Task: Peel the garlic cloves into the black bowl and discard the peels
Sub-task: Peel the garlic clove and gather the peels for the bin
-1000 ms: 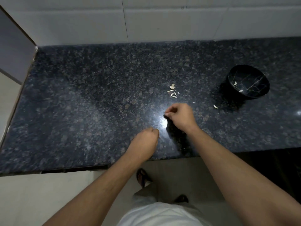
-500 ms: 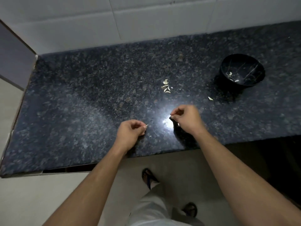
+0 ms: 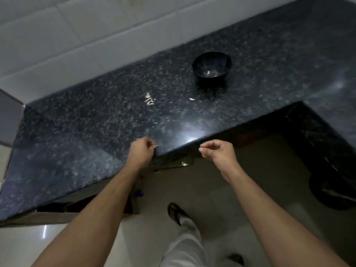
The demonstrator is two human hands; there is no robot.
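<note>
Closest to me, the person's pale trouser leg (image 3: 185, 245) hangs over the tiled floor (image 3: 150, 234), with a dark sandal (image 3: 176, 212) poking out ahead of it. Both bare forearms reach up toward the front edge of the dark speckled granite counter (image 3: 81, 143).

The left hand (image 3: 141, 151) hovers right at that edge, fingers curled inward, and its fingertips pinch a thin pale sliver of peel (image 3: 157, 145) that sticks out to the right. The right hand (image 3: 218, 151) is held off the counter, over the floor, well apart from the left; its thumb and forefinger are pressed together as if nipping something tiny (too small for me to make out, so I cannot tell whether it holds anything).

Further back on the counter lies a little cluster of garlic peels (image 3: 149, 100), and to its right a single loose scrap (image 3: 191, 99). Beyond those stands the black bowl (image 3: 212, 64), upright, with a few pale pieces (image 3: 207, 72) at the bottom. To the far right, low beside the counter's return, sits a dark bin (image 3: 335, 191). Behind it all runs the white tiled wall (image 3: 77, 41).
</note>
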